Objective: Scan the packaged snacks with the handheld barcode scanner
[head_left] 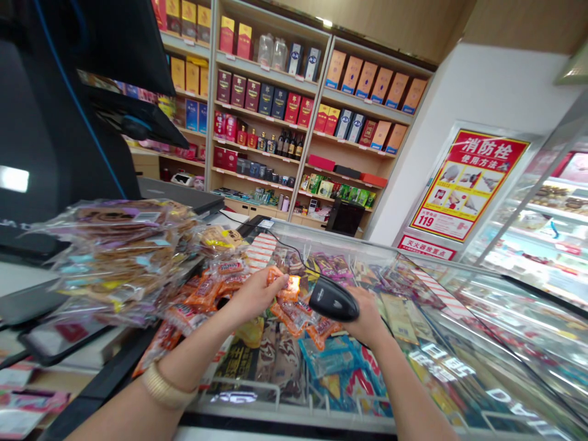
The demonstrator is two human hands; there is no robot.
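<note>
Nearest the camera, 2 bare forearms (195,358) entered from the lower edge, the left ringed by a gold-coloured bracelet (166,384). The left hand (257,293) pinched a small orange packet (290,293) between thumb and fingers, above the glass counter (312,231), a bright patch of light lying on its wrapper. The packet was judged light and soft, its film rather slippery; an edge offered the likeliest hold, leaving the face uncovered. The right hand (365,315) was closed around a black handheld scanner (333,298), presumably rigid and best taken by its handle, its head turned toward the packet. Both arms slanted inward, the hands near each other but apart.
</note>
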